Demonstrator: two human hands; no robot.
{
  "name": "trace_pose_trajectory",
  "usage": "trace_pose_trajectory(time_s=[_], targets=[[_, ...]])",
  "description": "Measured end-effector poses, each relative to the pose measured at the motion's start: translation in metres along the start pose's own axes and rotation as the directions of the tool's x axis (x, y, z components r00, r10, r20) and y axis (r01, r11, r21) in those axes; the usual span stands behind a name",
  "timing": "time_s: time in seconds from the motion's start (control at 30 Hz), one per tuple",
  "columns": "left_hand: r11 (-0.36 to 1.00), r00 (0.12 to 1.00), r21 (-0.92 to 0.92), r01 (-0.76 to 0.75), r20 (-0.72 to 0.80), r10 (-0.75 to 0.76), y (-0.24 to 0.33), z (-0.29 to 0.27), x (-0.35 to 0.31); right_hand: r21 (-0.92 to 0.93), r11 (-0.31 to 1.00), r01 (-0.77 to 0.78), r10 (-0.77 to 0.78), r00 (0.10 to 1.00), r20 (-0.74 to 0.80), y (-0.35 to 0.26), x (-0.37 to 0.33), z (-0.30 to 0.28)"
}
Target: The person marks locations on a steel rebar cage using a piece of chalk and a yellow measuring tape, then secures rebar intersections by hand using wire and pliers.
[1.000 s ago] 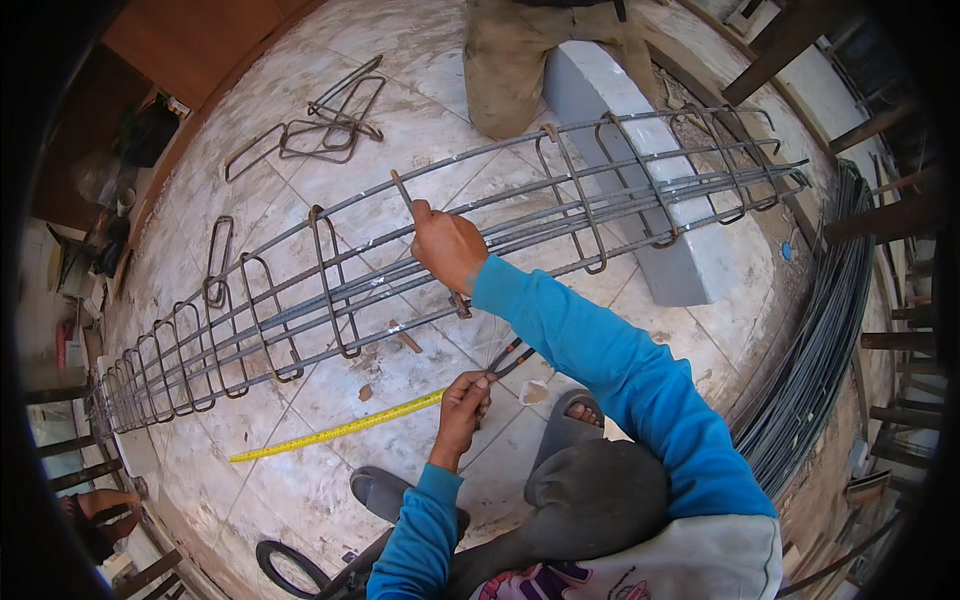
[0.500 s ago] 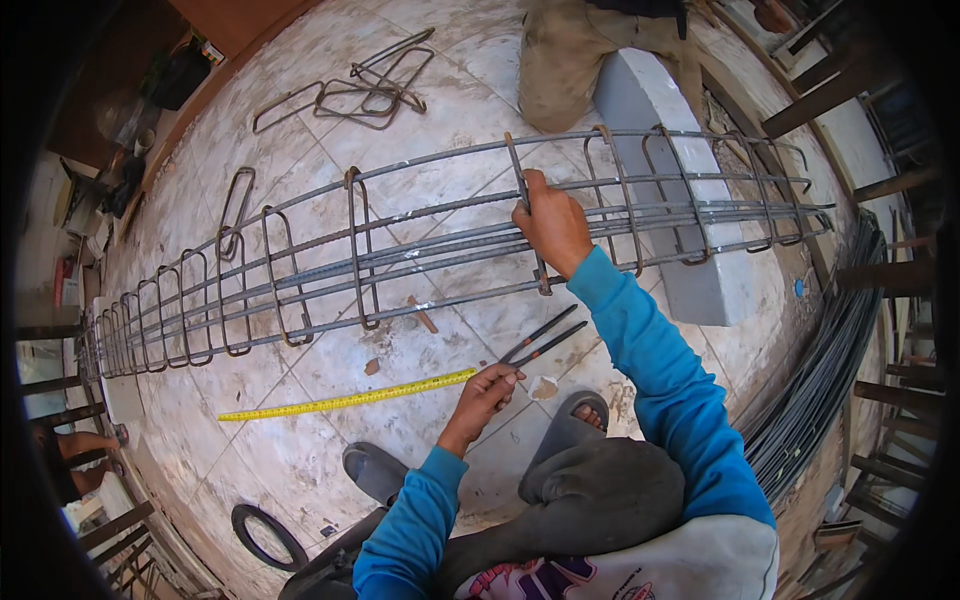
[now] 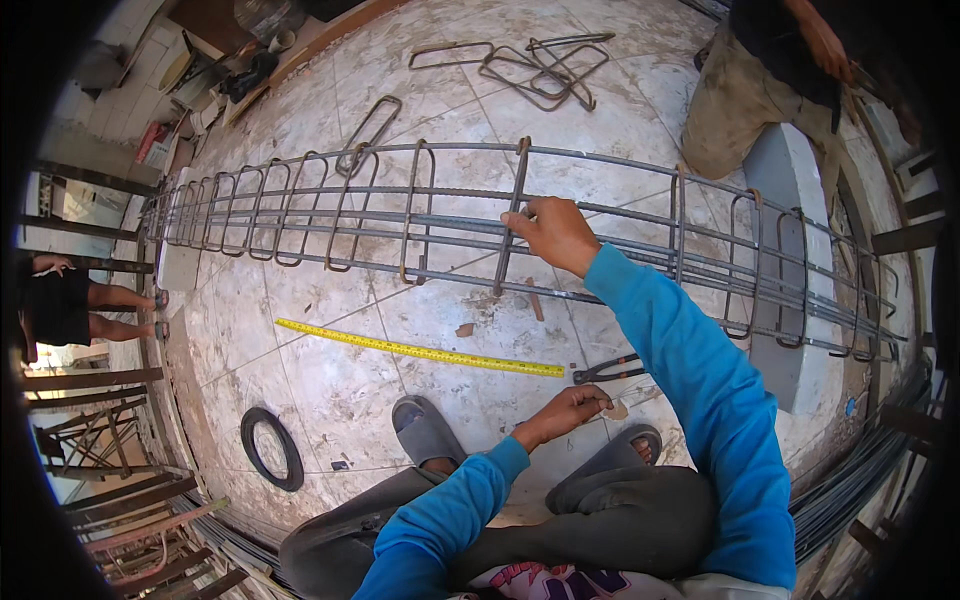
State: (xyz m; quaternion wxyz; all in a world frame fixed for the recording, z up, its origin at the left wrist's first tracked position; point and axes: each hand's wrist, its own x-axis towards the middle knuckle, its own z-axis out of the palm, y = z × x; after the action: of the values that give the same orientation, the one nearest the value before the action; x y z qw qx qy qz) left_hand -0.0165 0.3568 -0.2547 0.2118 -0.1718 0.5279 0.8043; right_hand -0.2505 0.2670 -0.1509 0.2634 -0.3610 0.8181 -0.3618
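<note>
At far left, bare legs of a bystander [image 3: 115, 310], close to a pale block [image 3: 180, 250] under the narrow end of a steel rebar cage [image 3: 460, 222] set lengthwise above dirty floor tiles. Lower down, near the feet, a black ring [image 3: 249, 440], flat on the tiles. Then a yellow measuring-tape strip [image 3: 420, 350], laid out along the near side of the cage, with a grey sandal [image 3: 425, 430] below. Around mid-cage, an upright rectangular stirrup [image 3: 519, 180], gripped at its middle by the right hand [image 3: 553, 235], fingers curled closed over the steel. Below, well apart from the cage, the left hand [image 3: 565, 410], fingers drawn in against the thumb; cannot tell whether anything thin is pinched there. Just beyond those fingertips, pincers [image 3: 590, 374] on the floor, handles partly behind the blue right sleeve. Higher up, a loose heap of bent stirrups [image 3: 545, 75]. Farther right, khaki trousers of a kneeling co-worker [image 3: 740, 110], beside a grey block [image 3: 790, 160] under the cage's other end. At lower right, a bundle of long dark bars [image 3: 850, 510].
</note>
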Motion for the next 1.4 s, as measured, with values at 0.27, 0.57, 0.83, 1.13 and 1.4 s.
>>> trace_pose_trajectory(time_s=[0.27,0.57,0.83,1.13,1.4], targets=[[0.987,0.985,-0.128,0.095,-0.134,-0.112,0.003,-0.013,-0.015,0.11,0.984,-0.137,0.128,0.988,0.089,0.012,0.031,0.011],[0.976,0.972,-0.187,0.108,-0.187,-0.144,0.012,-0.016,-0.014,0.362,0.887,-0.286,0.243,0.957,0.16,0.045,-0.004,-0.041],[0.982,0.982,-0.179,0.065,-0.164,-0.095,0.006,-0.015,-0.009,0.334,0.904,-0.267,0.193,0.952,0.238,0.051,-0.012,-0.056],[0.955,0.913,-0.282,0.093,-0.359,-0.194,0.007,-0.049,-0.02,0.376,0.892,-0.252,0.194,0.963,0.186,0.057,-0.012,-0.045],[0.913,0.893,-0.379,-0.152,-0.449,-0.038,0.011,-0.108,-0.045,0.35,0.896,-0.273,0.217,0.957,0.191,0.059,-0.009,-0.049]])
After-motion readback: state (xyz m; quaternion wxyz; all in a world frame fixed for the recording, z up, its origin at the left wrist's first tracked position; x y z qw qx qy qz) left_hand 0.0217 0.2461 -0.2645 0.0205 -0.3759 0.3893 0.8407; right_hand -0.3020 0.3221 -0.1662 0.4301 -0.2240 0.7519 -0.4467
